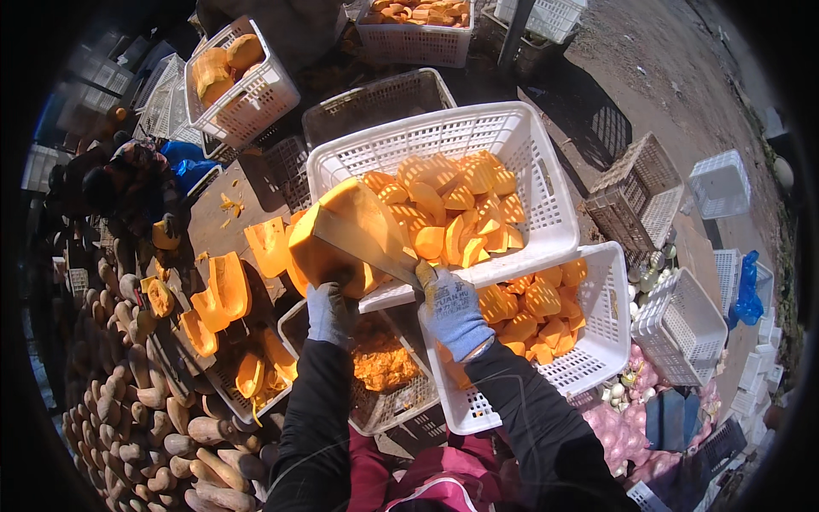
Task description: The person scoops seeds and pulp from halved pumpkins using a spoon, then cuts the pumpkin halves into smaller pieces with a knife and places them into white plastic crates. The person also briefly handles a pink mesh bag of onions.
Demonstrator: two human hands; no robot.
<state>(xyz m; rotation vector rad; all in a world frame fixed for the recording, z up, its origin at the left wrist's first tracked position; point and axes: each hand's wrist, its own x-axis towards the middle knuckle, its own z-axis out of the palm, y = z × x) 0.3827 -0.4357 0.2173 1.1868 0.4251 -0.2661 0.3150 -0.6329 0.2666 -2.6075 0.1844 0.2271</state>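
Note:
My left hand (329, 313), in a grey-blue work glove, grips the near end of a large peeled, hollowed pumpkin piece (301, 246). My right hand (453, 313), gloved alike with printing on the back, holds a broad-bladed knife (365, 249). Its blade lies across the pumpkin piece, pointing up and left; whether it has cut in, I cannot tell. Just beyond, a tilted white plastic crate (537, 217) contains many cut pumpkin chunks (448, 205). Beneath my right wrist is another white crate (601, 345) with more chunks (537, 307).
Halved pumpkins (230, 285) lie to the left, beside a heap of whole pumpkins (141, 409). Orange pulp (384, 361) fills part of a crate below my hands. Another person (128, 173) works at upper left, a hand on a pumpkin piece. Pink net sacks (620, 435) stand at right.

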